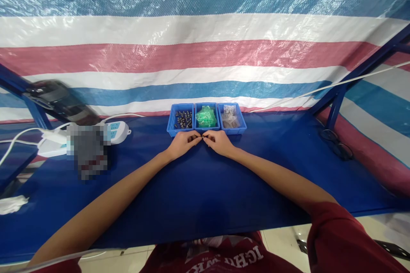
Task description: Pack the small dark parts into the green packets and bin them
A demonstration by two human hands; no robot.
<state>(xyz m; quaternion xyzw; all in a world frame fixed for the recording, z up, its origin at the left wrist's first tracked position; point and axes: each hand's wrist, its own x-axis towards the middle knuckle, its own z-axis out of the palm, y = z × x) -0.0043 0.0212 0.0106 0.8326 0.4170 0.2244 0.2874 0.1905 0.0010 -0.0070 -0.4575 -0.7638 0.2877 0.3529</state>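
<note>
My left hand [182, 143] and my right hand [219, 142] meet fingertip to fingertip just in front of three small blue bins. Each is closed in a pinch, and a tiny dark piece seems to sit between the fingertips, too small to name. The left bin [171, 124] holds many small dark metal parts [183, 120]. Inside the middle bin [207, 129] lies green plastic material [206, 116]. Clear plastic pieces or small bags [229, 117] fill the right bin [242, 124].
A white power strip [119, 132] with cables stands at the left, by a blurred-out object [89, 149] and a dark bottle [62, 100]. White cloth or tissue [13, 204] lies at the left edge. Glasses [338, 144] rest at the right. Striped sheeting [205, 57] hangs behind the blue table [205, 196].
</note>
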